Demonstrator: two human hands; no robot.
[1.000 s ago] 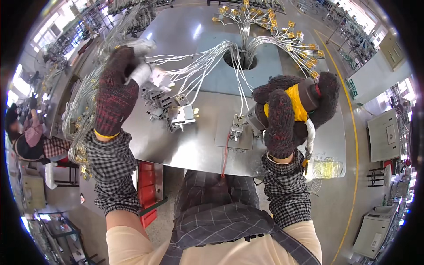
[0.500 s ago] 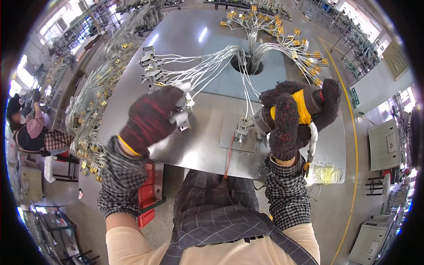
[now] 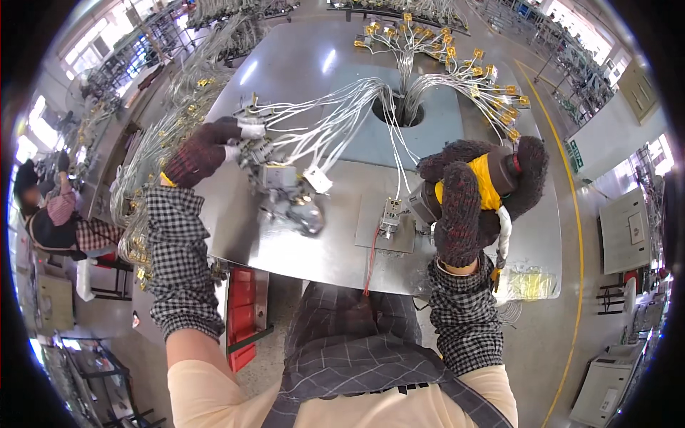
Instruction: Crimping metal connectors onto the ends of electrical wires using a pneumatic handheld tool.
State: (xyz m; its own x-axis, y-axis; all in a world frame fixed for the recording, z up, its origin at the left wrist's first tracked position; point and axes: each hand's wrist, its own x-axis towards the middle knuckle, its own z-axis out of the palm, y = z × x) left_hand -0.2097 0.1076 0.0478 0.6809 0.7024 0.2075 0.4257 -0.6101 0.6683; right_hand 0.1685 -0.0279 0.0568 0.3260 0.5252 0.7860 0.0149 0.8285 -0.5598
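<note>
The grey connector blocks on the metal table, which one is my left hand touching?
The one farthest left, at the fingertips of your gloved left hand. The other blocks lie free nearer you, and one sits on the plate by your right hand.

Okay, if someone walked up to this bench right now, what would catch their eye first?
Probably the fan of white wires spilling from a round hole in the metal table, ending in yellow connectors at the far side. Next, the gloved right hand gripping a yellow power tool at the near edge, while the left hand pinches a grey connector block.
</note>
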